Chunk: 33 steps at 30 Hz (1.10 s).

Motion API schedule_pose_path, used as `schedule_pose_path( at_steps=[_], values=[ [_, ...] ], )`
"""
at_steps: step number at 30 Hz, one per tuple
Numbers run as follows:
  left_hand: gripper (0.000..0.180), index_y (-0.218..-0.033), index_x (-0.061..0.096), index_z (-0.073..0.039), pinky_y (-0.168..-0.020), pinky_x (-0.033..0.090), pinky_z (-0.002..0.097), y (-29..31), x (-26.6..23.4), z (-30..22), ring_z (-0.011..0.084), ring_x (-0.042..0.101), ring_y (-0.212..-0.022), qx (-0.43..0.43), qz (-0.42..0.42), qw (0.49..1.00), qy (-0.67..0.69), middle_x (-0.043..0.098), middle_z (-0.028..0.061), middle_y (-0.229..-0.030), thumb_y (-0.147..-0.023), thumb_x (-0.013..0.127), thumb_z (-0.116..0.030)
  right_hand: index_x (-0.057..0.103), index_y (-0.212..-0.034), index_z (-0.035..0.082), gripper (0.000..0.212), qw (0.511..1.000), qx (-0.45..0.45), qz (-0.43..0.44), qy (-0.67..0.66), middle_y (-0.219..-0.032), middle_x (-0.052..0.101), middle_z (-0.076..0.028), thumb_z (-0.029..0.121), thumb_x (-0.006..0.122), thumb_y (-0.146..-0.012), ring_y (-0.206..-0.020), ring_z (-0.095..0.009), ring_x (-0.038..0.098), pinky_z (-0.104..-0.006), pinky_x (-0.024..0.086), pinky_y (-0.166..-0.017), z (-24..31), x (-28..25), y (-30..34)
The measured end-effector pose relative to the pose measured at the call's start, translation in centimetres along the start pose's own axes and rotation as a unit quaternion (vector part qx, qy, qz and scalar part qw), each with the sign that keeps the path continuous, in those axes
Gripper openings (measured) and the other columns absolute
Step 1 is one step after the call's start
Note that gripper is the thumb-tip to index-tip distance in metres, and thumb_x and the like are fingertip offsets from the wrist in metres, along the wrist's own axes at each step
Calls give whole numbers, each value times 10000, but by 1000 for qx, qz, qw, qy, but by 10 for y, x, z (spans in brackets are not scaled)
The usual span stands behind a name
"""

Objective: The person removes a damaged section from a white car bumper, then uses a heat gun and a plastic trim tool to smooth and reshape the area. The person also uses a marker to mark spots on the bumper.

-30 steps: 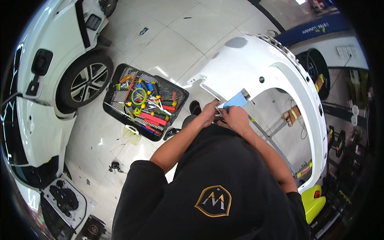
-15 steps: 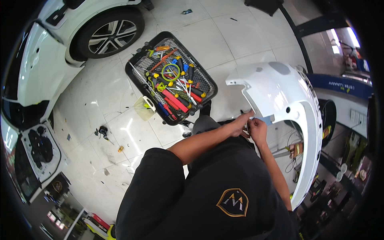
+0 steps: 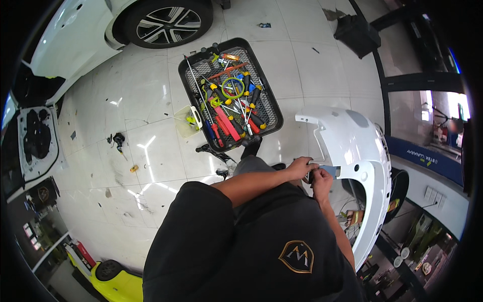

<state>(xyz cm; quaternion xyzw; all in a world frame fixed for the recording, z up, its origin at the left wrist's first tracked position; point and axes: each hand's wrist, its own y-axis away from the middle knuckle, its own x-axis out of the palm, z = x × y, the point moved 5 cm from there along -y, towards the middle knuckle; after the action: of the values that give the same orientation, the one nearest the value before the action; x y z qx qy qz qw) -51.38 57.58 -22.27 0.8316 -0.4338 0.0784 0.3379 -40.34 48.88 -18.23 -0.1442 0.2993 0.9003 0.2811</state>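
A glossy white car bumper (image 3: pixel 347 138) with a grey patch stands upright to my right. At its near edge both hands meet, close together. My left hand (image 3: pixel 301 168) is closed, fingertips pinched at the edge. Just beside it my right hand (image 3: pixel 321 183) is also pinched closed, its fingers near a flat blue-grey piece (image 3: pixel 330 171) at the bumper's edge. Whatever lies between the fingers is too small and too covered to name.
Ahead, a black mesh tool tray (image 3: pixel 274 108) holds several screwdrivers and other hand tools. A clear bin (image 3: pixel 185 126) hangs at its left side. A white car's wheel (image 3: pixel 168 26) is at the upper left. Small parts (image 3: pixel 118 141) lie on the tiled floor (image 3: pixel 95 171).
My view has shifted, so the tray and the car wheel appear farther right. Both hands stay together at the bumper's edge, with the left fingers slightly more curled in.
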Motion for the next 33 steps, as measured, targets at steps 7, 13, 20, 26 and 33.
schedule_pose_path(
  at_steps=[7, 13, 20, 26, 33],
  values=[
    [322, -1147, 636, 85, -487, 579, 370, 0, 2, 7, 244, 708, -655, 49, -69, 996, -29, 690, 165, -858, -1015, 620, -210, 595, -663, 52, 328, 996, 23, 49, -72, -561, 507, 17, 161, 663, -965, -429, -67, 418, -258, 319, -396, 12, 4, 8],
    [324, -1226, 622, 47, -623, 595, 343, 10, 4, 20, 197, 704, -782, -19, -107, 992, 66, 694, 136, -936, -1036, 602, -215, 624, -699, 72, 282, 992, 34, 114, -31, -573, 511, 16, 168, 666, -961, -441, -68, 418, -271, 304, -399, 7, -1, -3],
    [283, -1241, 639, -3, -808, 600, 350, 30, 3, 60, 172, 689, -920, -47, -181, 980, 63, 684, 98, -1106, -1045, 603, -204, 620, -728, 35, 320, 983, 56, 133, -112, -548, 533, -24, 215, 660, -990, -416, -118, 468, -278, 374, -418, -5, 6, 2],
    [185, -1170, 670, -18, -773, 586, 325, 30, 13, 87, 183, 682, -873, -6, -202, 936, 288, 699, 92, -1038, -1032, 615, -129, 616, -723, 35, 319, 979, 58, 156, -120, -546, 544, -35, 209, 665, -986, -412, -129, 483, -278, 367, -415, -4, 5, -1],
    [179, -1116, 671, 25, -734, 585, 317, 24, 3, 74, 177, 692, -824, 12, -213, 972, 104, 707, 108, -963, -1017, 624, -116, 623, -744, 50, 287, 984, 47, 148, -93, -567, 535, -29, 202, 653, -986, -435, -142, 493, -285, 390, -435, -3, 8, -1]
  ],
)
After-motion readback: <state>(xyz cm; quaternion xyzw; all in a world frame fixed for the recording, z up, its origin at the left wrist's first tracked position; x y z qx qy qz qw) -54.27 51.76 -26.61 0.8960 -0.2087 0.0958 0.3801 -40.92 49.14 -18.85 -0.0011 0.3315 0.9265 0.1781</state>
